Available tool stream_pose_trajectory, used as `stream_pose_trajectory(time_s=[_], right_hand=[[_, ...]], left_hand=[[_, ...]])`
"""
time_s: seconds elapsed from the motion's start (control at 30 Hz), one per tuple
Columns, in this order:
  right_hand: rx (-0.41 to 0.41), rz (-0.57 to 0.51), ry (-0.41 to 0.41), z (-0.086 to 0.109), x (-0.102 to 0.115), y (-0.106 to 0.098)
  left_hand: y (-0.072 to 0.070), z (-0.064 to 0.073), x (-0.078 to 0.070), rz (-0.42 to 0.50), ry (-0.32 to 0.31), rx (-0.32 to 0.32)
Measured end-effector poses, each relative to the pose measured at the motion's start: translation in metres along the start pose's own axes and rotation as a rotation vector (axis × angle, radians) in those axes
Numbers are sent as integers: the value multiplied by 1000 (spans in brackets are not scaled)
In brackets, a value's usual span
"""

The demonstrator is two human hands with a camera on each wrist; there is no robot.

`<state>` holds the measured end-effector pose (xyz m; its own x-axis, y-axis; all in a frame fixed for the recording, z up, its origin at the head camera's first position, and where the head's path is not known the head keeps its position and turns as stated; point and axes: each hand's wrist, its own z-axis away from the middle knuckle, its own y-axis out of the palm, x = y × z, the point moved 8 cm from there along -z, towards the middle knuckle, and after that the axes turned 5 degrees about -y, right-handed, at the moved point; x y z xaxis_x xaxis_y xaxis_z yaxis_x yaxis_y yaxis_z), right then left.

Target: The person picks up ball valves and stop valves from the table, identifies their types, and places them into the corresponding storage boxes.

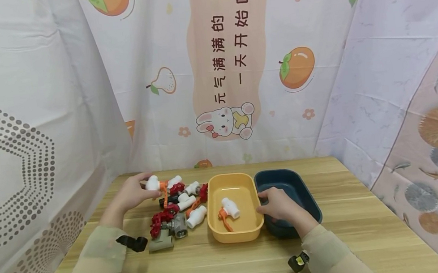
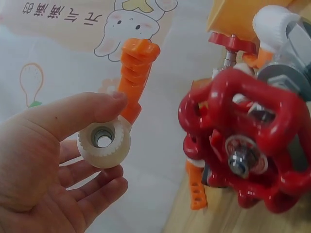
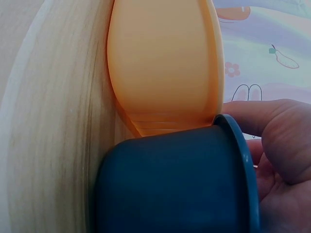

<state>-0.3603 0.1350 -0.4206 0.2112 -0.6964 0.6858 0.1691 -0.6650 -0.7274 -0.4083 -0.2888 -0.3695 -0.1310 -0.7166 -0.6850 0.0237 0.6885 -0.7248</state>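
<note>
My left hand (image 1: 133, 193) holds a white plastic ball valve (image 2: 104, 141) raised at the left end of a pile of valves. The thumb lies over its top, other fingers spread below, and its orange lever (image 2: 135, 80) sticks up. Beside it in the left wrist view is a big red handwheel valve (image 2: 243, 150). The right hand (image 1: 281, 206) rests over the adjoining rims of a yellow bin (image 1: 208, 210) and a dark blue bin (image 3: 170, 184), thumb at the yellow rim, fingers loosely bent. A white valve with an orange lever (image 1: 230, 207) lies in the yellow bin.
Left of the yellow bin lie red-wheeled valves (image 1: 156, 222), a grey metal valve (image 1: 179, 225), a grey-green tee fitting (image 1: 160, 242) and several white fittings (image 1: 196, 216). Printed curtains (image 1: 152, 117) stand behind and beside the wooden table (image 1: 201, 269).
</note>
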Motion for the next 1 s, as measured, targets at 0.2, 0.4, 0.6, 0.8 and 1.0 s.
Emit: stream_pose_trajectory(time_s=[0.2, 0.4, 0.6, 0.8, 1.0], right_hand=[[1, -1, 1, 1, 0, 0], [-3, 3, -3, 1, 1, -1], [-3, -2, 1, 1, 0, -1], [3, 3, 11, 1, 0, -1], [4, 10, 10, 1, 0, -2]], left_hand=[[5, -3, -7, 0, 4, 11], [12, -5, -15, 16, 15, 21], [20, -9, -24, 46, 32, 45], [25, -9, -37, 50, 65, 50], [31, -8, -50, 72, 74, 58]])
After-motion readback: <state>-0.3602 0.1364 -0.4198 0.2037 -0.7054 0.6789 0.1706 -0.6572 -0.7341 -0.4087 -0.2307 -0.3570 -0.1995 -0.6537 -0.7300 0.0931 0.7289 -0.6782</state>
